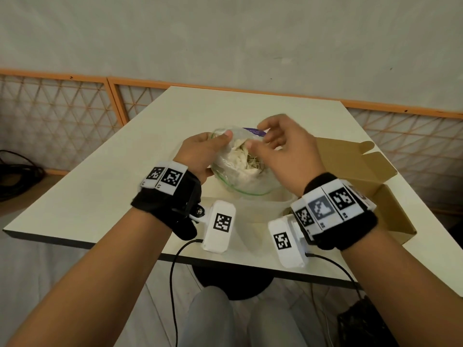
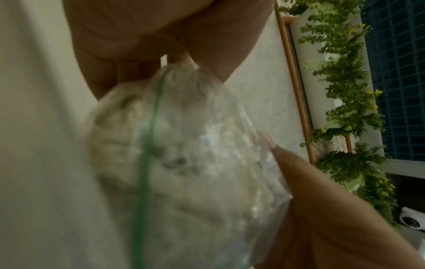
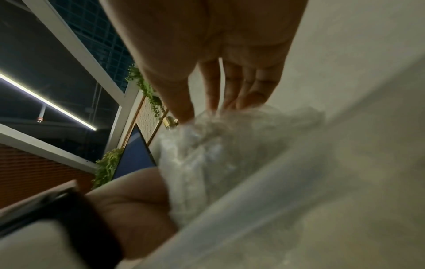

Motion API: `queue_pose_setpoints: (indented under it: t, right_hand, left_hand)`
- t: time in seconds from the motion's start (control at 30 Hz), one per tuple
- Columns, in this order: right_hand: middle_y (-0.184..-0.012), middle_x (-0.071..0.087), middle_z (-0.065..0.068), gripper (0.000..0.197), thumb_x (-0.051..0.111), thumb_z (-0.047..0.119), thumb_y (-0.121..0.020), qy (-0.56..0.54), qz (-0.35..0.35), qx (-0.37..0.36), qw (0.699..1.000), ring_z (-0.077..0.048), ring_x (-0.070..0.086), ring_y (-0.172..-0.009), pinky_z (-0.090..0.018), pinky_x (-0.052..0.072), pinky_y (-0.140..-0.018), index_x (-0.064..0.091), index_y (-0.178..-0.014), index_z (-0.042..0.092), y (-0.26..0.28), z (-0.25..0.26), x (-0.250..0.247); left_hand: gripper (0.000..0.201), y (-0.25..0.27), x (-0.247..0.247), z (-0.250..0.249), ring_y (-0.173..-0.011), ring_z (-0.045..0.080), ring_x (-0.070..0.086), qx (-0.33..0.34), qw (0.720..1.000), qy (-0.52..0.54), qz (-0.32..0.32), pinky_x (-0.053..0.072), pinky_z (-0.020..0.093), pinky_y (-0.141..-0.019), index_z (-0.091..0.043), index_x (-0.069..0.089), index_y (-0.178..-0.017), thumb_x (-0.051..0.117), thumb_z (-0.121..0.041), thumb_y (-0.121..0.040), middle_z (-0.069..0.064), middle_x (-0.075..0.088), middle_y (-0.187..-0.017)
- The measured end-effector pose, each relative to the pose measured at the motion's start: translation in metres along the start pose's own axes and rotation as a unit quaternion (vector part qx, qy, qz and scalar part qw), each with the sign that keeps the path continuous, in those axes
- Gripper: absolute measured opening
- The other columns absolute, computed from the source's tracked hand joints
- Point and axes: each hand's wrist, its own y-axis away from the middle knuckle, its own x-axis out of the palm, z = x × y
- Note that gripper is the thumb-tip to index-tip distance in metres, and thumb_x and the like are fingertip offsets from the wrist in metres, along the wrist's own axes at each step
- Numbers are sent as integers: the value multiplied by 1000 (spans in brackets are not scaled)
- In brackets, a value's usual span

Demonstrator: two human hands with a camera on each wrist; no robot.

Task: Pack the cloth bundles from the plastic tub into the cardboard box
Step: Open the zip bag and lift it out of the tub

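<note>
A clear plastic bag with a green zip line holds a white cloth bundle (image 1: pixel 238 171); both hands keep it up above the translucent plastic tub (image 1: pixel 265 209) at mid-table. My left hand (image 1: pixel 220 137) pinches the bag's top left edge, thumb on the near side. My right hand (image 1: pixel 258 137) pinches the top right part of the bag with thumb and curled fingers. The bundle (image 2: pixel 184 163) fills the left wrist view. In the right wrist view the fingertips (image 3: pixel 184 116) meet the crumpled plastic (image 3: pixel 218 154). The open cardboard box (image 1: pixel 370 176) lies to the right, flaps up.
The pale table (image 1: pixel 125 196) has its front edge close to me, and its left half is bare. An orange lattice fence (image 1: pixel 62 108) runs behind it. Black cables (image 1: pixel 20 171) lie on the floor at left, and a dark bag (image 1: pixel 363 321) at lower right.
</note>
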Motion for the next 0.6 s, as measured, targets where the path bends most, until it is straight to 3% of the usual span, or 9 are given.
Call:
queue_pose_setpoints:
  t: [0.07,0.1,0.17,0.23,0.33,0.43,0.53,0.6]
  right_hand:
    - [-86,58,8,31,74,43,-72,40,70,-7,997,-13,60,-84,-39,46,-93,59,-95,28,7,4,3]
    - [-85,58,11,33,74,45,-71,64,92,-6,994,-12,60,-85,-41,44,-96,60,-96,28,7,4,4]
    - [-87,60,14,34,73,43,-73,98,119,-6,988,-10,59,-89,-33,45,-93,61,-102,28,4,5,2]
    - [-96,64,11,38,72,37,-76,112,142,-20,983,-9,59,-90,-30,45,-91,61,-110,27,0,6,-2]
    - [-108,65,8,41,68,32,-80,151,181,-47,971,-6,54,-88,-22,41,-85,59,-119,27,-6,10,-8]
    - [-100,58,4,40,68,32,-80,204,194,-50,958,-14,54,-94,-27,42,-85,61,-119,24,-14,14,-9]
    - [-91,49,8,38,70,26,-80,212,190,-37,958,-15,52,-96,-22,35,-78,64,-116,19,-21,9,-9]
    - [-93,54,7,33,71,24,-80,175,173,-11,969,-10,50,-89,-18,34,-72,67,-112,19,-23,2,-8]
  left_hand:
    - [18,-1,0,1,-59,15,64,-3,1000,17,-5,50,24,-52,-14,59,-76,67,-26,-88,-2,67,-65]
    - [16,-2,0,2,-63,16,66,-9,1000,27,-8,53,26,-54,-12,61,-81,65,-25,-89,1,70,-71]
    - [30,-3,0,5,-82,24,70,-31,998,50,-5,58,33,-67,-2,63,-104,62,-29,-91,14,72,-97]
    - [43,-4,1,8,-90,27,68,-56,996,66,-15,58,31,-68,5,58,-120,56,-30,-95,21,66,-114]
    - [39,-4,3,8,-84,24,67,-69,994,70,-37,56,27,-61,5,59,-119,52,-27,-97,18,67,-113]
    - [35,-4,4,7,-81,22,67,-65,995,69,-29,56,27,-61,5,60,-115,51,-24,-98,17,67,-107]
    - [40,1,4,4,-95,27,67,-64,993,94,-1,58,32,-70,5,57,-120,52,-26,-97,17,66,-115]
    - [38,6,5,-1,-98,25,64,-70,994,87,18,56,36,-76,-3,59,-121,57,-29,-94,10,67,-110]
